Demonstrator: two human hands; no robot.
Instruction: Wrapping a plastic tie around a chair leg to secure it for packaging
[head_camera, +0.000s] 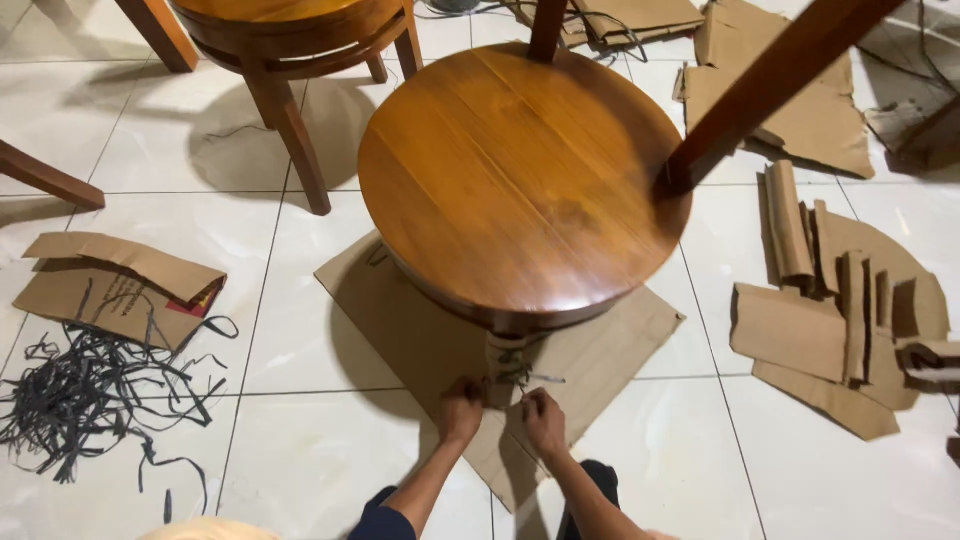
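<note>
White floor tiles (300, 330) carry a cardboard sheet (420, 340) under an upturned round wooden table (520, 175). Both hands meet at its near rim: the left hand (460, 408) and right hand (545, 420) seem pinched on dark strapping (515, 378), though the fingers are too small to be sure. Cut straps (90, 395) lie left.

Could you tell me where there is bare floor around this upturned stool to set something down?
Bare tiles lie between the strap pile and the cardboard sheet under the stool, and at lower right between that sheet and the cardboard scraps. It is crowded below the stool, where the left hand and right hand work on the sheet.
</note>
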